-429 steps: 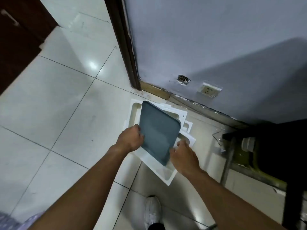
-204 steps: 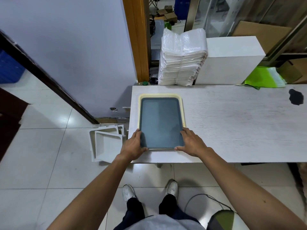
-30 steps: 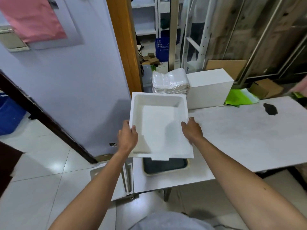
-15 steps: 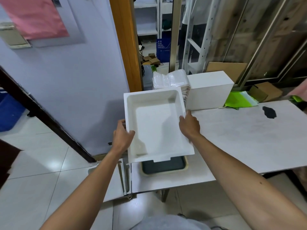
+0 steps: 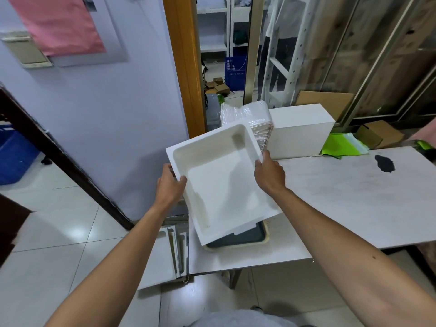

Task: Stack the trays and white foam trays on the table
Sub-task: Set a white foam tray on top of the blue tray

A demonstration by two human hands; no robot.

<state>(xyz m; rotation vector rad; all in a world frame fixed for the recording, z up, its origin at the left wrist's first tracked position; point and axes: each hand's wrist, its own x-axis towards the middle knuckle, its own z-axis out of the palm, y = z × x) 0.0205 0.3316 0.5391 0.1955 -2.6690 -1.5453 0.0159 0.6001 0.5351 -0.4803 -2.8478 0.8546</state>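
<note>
A white foam tray (image 5: 221,182) hangs tilted in the air above the table's left end, hollow side up. My left hand (image 5: 170,185) grips its left rim and my right hand (image 5: 269,173) grips its right rim. Under it on the table (image 5: 342,197) lie a grey tray (image 5: 238,238) nested in a cream tray (image 5: 264,240); only their near ends show. More white foam trays (image 5: 162,258) sit on the floor beside the table's left edge.
A stack of clear plastic packs (image 5: 252,119) and a white box (image 5: 299,131) stand at the table's back. Green sheets (image 5: 342,147) and a black mark (image 5: 384,162) are further right. A purple wall and an orange door frame (image 5: 184,67) stand left.
The foam tray has been turned anticlockwise and tilted since a second ago, staying over the grey and cream trays. Both hands keep hold of its rims.
</note>
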